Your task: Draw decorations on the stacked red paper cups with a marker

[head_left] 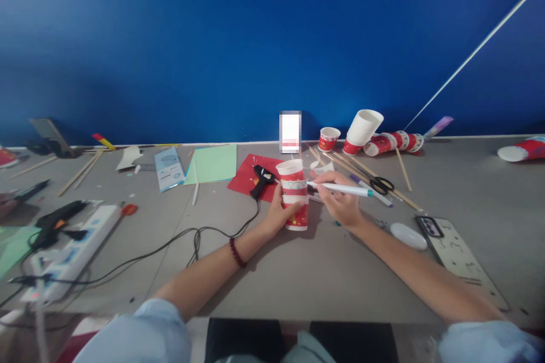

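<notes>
Meeting blue wall [191,51], cluttered grey table [340,283]

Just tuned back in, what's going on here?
The person's left hand is steadying a stack of red-and-white paper cups upright on the table. The right hand holds a white marker pen, its tip at or very near the cups' side. Behind the left hand, a black glue gun lies on red paper.

- The left hand [281,211] hides part of the cup stack [296,169].
- The far-right cup [530,150] is cut by the view's edge.
- The bright rectangle [290,129] is pixelated.
</notes>
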`<state>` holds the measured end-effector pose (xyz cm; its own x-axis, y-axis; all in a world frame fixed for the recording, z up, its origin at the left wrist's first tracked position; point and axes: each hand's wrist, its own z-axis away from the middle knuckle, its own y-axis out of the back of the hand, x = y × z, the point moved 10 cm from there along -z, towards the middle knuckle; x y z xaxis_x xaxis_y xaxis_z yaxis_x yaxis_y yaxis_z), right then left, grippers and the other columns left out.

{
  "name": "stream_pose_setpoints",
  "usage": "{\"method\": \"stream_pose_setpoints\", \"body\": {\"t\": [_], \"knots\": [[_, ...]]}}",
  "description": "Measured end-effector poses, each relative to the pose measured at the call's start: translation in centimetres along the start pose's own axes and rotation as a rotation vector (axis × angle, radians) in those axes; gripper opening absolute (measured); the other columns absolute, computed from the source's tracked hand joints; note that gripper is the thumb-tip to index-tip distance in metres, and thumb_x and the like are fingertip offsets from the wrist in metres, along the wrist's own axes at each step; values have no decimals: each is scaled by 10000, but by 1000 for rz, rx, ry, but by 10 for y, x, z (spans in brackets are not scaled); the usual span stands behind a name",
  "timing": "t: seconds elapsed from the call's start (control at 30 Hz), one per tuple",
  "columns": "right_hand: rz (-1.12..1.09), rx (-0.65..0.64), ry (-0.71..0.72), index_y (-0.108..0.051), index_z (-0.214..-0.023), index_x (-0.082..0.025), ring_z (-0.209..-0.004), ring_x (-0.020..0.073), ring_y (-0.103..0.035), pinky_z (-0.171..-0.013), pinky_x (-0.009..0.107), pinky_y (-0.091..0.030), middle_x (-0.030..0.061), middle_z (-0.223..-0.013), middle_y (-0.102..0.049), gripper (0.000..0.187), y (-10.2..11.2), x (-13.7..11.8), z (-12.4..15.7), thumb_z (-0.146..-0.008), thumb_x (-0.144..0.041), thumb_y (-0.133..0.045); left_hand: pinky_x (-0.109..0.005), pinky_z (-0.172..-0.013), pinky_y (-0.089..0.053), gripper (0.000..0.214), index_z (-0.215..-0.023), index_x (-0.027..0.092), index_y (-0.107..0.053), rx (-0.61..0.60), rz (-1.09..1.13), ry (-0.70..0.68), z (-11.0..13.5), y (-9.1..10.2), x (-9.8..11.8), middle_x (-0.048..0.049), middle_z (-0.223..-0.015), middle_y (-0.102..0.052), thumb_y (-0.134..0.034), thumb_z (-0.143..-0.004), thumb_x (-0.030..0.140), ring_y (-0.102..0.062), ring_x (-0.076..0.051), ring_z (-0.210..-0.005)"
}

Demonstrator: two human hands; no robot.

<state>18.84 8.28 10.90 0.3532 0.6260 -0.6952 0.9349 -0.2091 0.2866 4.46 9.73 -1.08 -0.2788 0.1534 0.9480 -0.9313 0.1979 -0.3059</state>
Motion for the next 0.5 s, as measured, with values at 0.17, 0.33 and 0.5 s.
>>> {"method": "stream_pose_setpoints", "body": {"t": [0.17,0.33,0.5], "knots": [[-26,-15,-10,-648,-846,-255,-963,258,-721,-892,425,-539,24,-817,-725,81,-3,3,2,-845,-194,-594,-411,-904,-486,649,-1166,204,-519,23,26,18,-1,2,-2,-93,-1110,-651,-832,-632,399,-638,-240,-983],[-34,-20,-7,-642,-853,-259,-974,250,-719,-904,422,-538,17,-809,-719,82,-3,0,1,-857,-204,-581,-400,-870,-505,707,-1185,205,-489,45,49,23,-3,5,-6,-93,-1103,-655,-844,-610,414,-652,-237,-952],[25,-33,28,-642,-826,-266,-827,225,-714,-764,375,-559,12,-789,-721,90,-5,-4,0,-856,-209,-579,-386,-855,-510,687,-1188,215,-509,47,29,16,-2,7,-6,-77,-1071,-661,-831,-624,440,-658,-239,-938]]}}
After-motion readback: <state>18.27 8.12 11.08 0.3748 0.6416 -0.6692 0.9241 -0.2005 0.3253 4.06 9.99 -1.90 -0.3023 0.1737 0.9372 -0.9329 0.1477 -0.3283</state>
